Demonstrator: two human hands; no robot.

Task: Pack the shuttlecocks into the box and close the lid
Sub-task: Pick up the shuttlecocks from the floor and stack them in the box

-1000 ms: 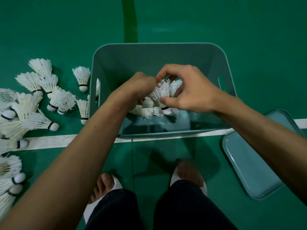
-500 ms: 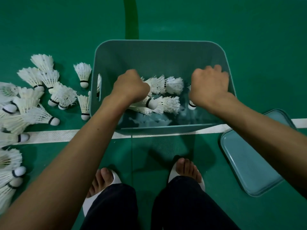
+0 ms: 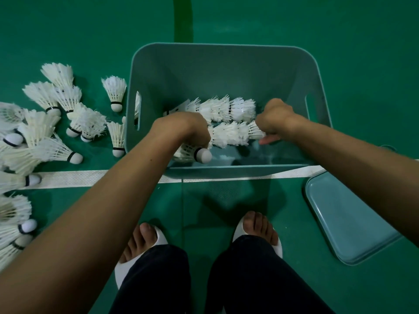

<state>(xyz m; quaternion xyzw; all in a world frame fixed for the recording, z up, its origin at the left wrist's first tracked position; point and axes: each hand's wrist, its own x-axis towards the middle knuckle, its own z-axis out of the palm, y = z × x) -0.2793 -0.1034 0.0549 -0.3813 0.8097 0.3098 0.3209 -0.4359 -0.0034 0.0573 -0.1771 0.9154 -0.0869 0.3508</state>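
I have my left hand (image 3: 188, 130) with its grip clamped on a white feather shuttlecock (image 3: 192, 152) in the near-left corner of the teal plastic box (image 3: 226, 64). My right hand (image 3: 275, 120) has its grip curled round the end of a nested shuttlecock row (image 3: 231, 133) mid-box. The flat teal lid (image 3: 344, 223) lies on the green floor (image 3: 362, 64) beside the box's near-right corner.

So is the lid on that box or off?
Off. The lid lies flat on the green floor to the right of the box, which stands open with shuttlecocks visible inside.

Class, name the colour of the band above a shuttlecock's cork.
Black: a thin band above the white cork, clearest in the head view.
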